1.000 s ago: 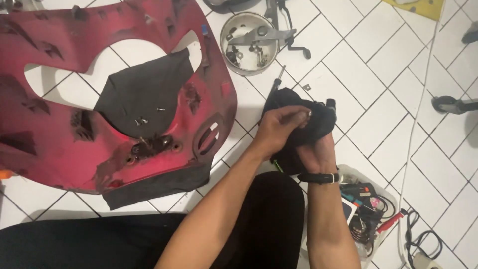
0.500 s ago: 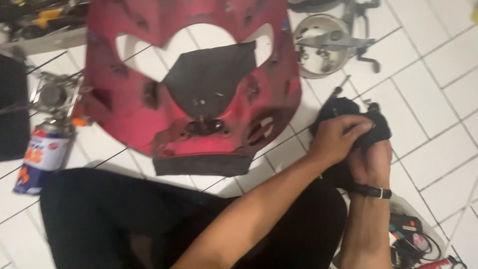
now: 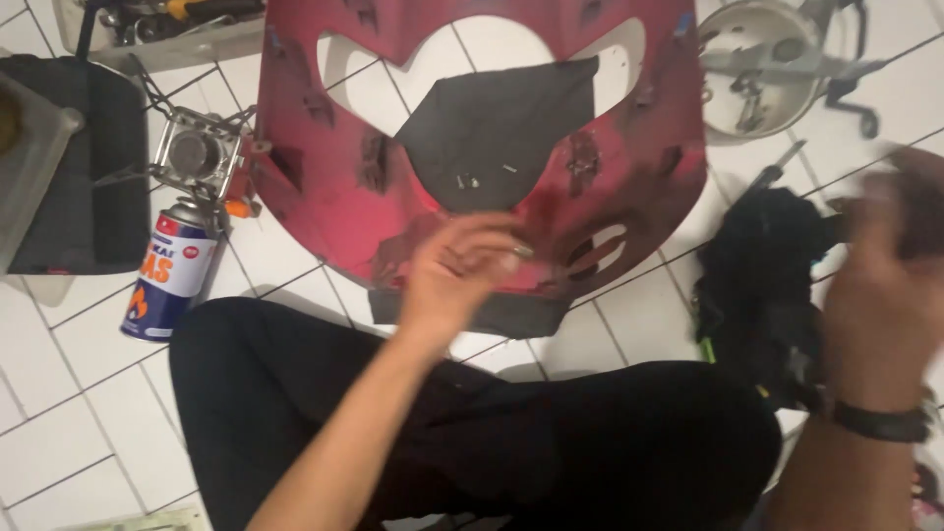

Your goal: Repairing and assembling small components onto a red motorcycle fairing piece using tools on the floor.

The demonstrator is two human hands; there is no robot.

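Tiled floor (image 3: 69,393), white w/ dark grout, seen from above; person sits on it, legs in black trousers (image 3: 472,433) across the lower frame.

Red fairing (image 3: 324,206) lies flat on the floor just past the knees, inner side up, w/ cut-outs showing tile and a black panel (image 3: 492,128) in its centre; a dark strip runs along its near edge.

Black case (image 3: 79,187) at far left, a clear tray (image 3: 147,39) of tools above it. Black cloth (image 3: 757,275) bunched on the floor at right, beside the fairing's right edge. Round metal part (image 3: 757,69) top right, w/ brackets across it. Small camp stove (image 3: 197,152) left of the fairing, gas can (image 3: 167,280) lying below it, touching or nearly so.

Left hand (image 3: 462,270) over the fairing's near edge, fingers loosely curled, half closed; thumb and forefinger tips pinched close, maybe on sth tiny, can't tell what. Whether it touches the fairing: can't tell.

Right hand (image 3: 885,285) at far right, heavily blurred, back of hand to camera, just beside the cloth; open or closed, holding or not: can't tell. Black wristband (image 3: 880,423) on that wrist.
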